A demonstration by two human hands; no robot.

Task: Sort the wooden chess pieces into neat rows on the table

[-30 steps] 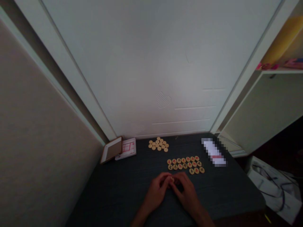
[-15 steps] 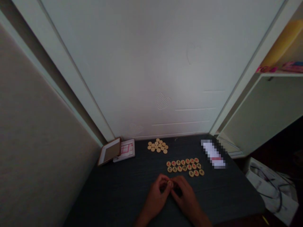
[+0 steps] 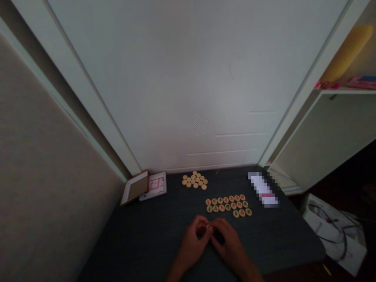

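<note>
My left hand [image 3: 193, 239] and my right hand [image 3: 228, 239] meet fingertip to fingertip low over the table. Pinched between them is a small pale xiangqi piece [image 3: 207, 226], mostly covered by the fingers. Just beyond the hands lie round wooden xiangqi pieces [image 3: 221, 208] with red or black characters facing up, set in two long rows and a short row of three at the right. Farther back is a loose cluster of blank-faced xiangqi pieces [image 3: 193, 181].
A dark table [image 3: 141, 239] stands against a white panel [image 3: 176, 98]. At its back left, a brown-edged box lid [image 3: 134, 188] leans on a white box [image 3: 157, 186] with a red grid. A blurred white item [image 3: 263, 190] lies back right. A white bin with cables [image 3: 335, 231] stands beyond the right edge.
The view has shifted slightly. Both hands stay together on the small piece, with the fingertips moved only a little; the laid-out pieces look the same.
</note>
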